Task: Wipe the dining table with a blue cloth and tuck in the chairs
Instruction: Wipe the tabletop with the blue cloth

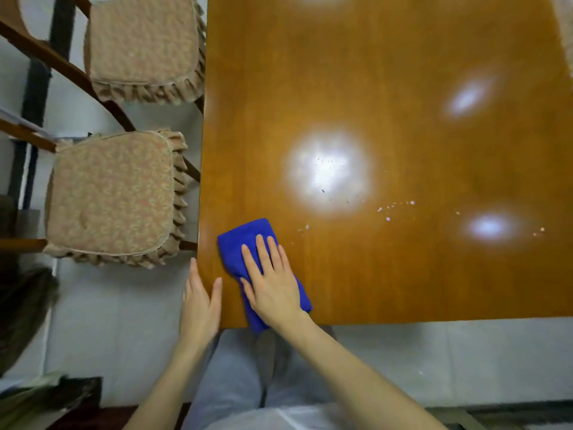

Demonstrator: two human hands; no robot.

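1. The right hand (273,280) presses flat, fingers straight, on the blue cloth (248,246) at the dining table (403,274)'s near left corner.
2. The left hand (200,301), fingers straight, rests against the table edge.
3. Crumbs (393,207) lie right of the cloth (two chairs (111,197) stand untucked).

We count one table (403,274) and one blue cloth (238,240). There are two chairs, a far chair (62,63) and a near chair (24,244), and two cushions, one per seat: a far cushion (142,41) and a near cushion (111,193). We see two hands, a left hand (200,305) and a right hand (273,283). We make out four bright patches (328,169) on the wood, one of them cut by the top edge. The pale crumbs (387,218) are too small for us to count.
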